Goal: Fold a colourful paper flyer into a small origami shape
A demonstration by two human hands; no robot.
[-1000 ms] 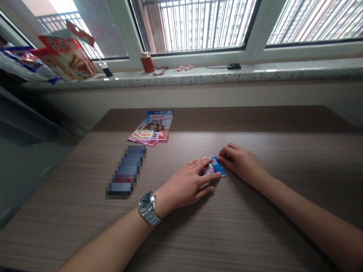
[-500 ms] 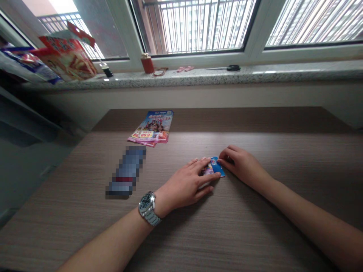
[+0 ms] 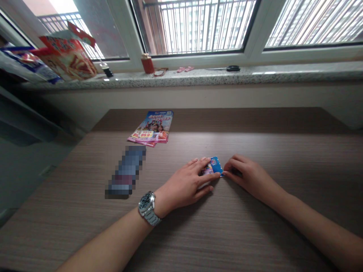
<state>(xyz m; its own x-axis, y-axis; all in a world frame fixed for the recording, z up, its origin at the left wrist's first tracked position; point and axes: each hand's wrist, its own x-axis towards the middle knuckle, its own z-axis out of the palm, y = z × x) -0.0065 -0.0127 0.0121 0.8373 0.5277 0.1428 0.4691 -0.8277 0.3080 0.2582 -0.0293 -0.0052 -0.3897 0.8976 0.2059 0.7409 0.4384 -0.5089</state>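
Observation:
A small folded leaflet (image 3: 217,165), blue with a colourful print, lies on the wooden table. My left hand (image 3: 189,184) rests flat across its left part with fingers spread, hiding much of the print; a metal watch (image 3: 148,208) is on that wrist. At the leaflet's lower right corner, my right hand (image 3: 246,174) has thumb and forefinger pinched together on the edge. The other fingers of that hand are curled in.
Several printed flyers (image 3: 154,126) are stacked at the back left of the table (image 3: 255,234). Nearer lies a pixelated phone-like object (image 3: 126,172). On the granite sill (image 3: 198,78) are scissors (image 3: 232,68), a red container (image 3: 147,64) and snack bags (image 3: 69,56).
My right hand has slid from the leaflet's upper right corner down along its edge to the lower right corner. The left hand stays in place.

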